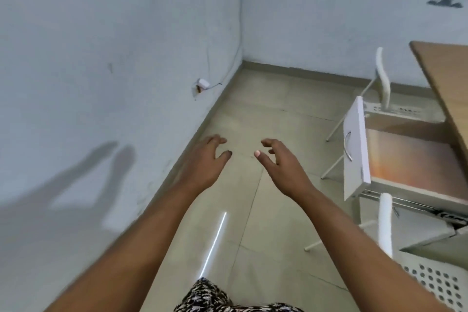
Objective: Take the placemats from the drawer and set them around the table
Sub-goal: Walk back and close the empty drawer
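Observation:
My left hand [207,159] and my right hand [281,164] are stretched out in front of me over the tiled floor, fingers apart and curled, holding nothing. To the right, a drawer [354,144] with a white front and a metal handle stands pulled out from under the wooden table [445,78]. Its wooden bottom [405,157] shows, with an orange-tinted patch; no placemat can be told for sure inside it. My right hand is well left of the drawer front, not touching it.
A white chair [382,78] stands beyond the drawer, by the table's end. Another white chair [387,225] with a perforated seat is at the lower right. Pale walls meet in a corner ahead; a wall socket with a plug [202,83] sits low on the left wall.

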